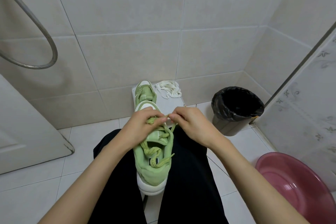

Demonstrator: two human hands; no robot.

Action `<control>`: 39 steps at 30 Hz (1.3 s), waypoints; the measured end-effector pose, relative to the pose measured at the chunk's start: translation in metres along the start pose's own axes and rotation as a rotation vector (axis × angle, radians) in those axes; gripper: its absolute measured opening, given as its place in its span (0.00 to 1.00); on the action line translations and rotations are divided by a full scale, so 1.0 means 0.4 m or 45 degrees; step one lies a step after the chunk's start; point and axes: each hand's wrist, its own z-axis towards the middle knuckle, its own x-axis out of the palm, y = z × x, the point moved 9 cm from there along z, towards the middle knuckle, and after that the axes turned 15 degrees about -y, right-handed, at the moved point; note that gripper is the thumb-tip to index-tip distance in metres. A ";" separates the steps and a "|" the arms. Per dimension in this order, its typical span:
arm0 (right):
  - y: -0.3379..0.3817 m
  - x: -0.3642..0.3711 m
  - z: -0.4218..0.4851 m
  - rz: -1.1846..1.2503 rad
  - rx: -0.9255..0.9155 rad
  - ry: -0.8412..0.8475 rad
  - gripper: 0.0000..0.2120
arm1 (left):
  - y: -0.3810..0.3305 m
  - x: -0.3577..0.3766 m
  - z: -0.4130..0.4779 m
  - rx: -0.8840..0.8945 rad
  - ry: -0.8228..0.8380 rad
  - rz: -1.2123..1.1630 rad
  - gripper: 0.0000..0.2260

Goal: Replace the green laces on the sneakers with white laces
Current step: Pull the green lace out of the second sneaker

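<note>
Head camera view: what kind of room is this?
Most likely a bathroom or shower room: tiled walls, a metal shower hose hanging at left, plus a pink basin and a lined bin.

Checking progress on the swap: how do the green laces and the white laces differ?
The green laces sit partly threaded in the sneaker on the lap; the white laces lie piled loose on the white box. Left hand and right hand pinch the green laces; nothing touches the white laces.
</note>
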 end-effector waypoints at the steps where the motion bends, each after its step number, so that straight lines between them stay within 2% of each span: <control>1: 0.004 0.005 0.004 -0.005 -0.004 0.011 0.13 | -0.004 -0.003 0.003 0.025 -0.013 0.005 0.09; 6: -0.020 0.059 -0.040 0.189 0.171 0.054 0.08 | -0.015 -0.015 -0.008 0.100 -0.124 -0.057 0.08; 11: -0.036 0.066 -0.071 0.163 0.122 -0.056 0.08 | -0.012 -0.025 -0.025 0.199 -0.193 -0.012 0.08; 14: -0.019 0.076 -0.072 0.051 -0.037 -0.064 0.05 | -0.002 -0.011 -0.031 0.227 -0.161 0.052 0.07; 19: 0.007 0.065 -0.066 -0.072 -0.310 -0.004 0.18 | -0.008 0.009 -0.041 0.294 -0.116 0.142 0.08; 22: 0.012 0.059 -0.061 -0.151 -0.428 -0.012 0.19 | -0.017 0.015 -0.052 0.330 -0.112 0.180 0.07; 23: 0.001 0.056 -0.062 -0.101 -0.373 -0.048 0.18 | -0.015 0.013 -0.052 0.306 -0.127 0.163 0.07; 25: -0.048 0.038 -0.066 0.041 -0.116 -0.168 0.12 | -0.009 -0.002 -0.051 0.208 -0.190 0.057 0.08; 26: -0.079 0.036 -0.073 0.098 0.039 -0.178 0.11 | -0.005 -0.012 -0.050 0.152 -0.230 -0.012 0.08; 28: -0.115 0.050 -0.088 0.128 0.207 -0.101 0.10 | 0.001 -0.025 -0.051 0.062 -0.305 -0.103 0.09; 31: -0.113 0.062 -0.100 0.133 0.240 -0.050 0.07 | 0.007 -0.029 -0.055 0.015 -0.353 -0.105 0.09; 36: -0.089 0.048 -0.110 0.144 0.185 -0.224 0.09 | 0.013 -0.019 -0.051 0.004 -0.352 -0.086 0.09; 39: -0.121 0.032 -0.102 0.398 0.414 -0.348 0.08 | 0.007 -0.003 -0.061 0.075 -0.311 -0.024 0.08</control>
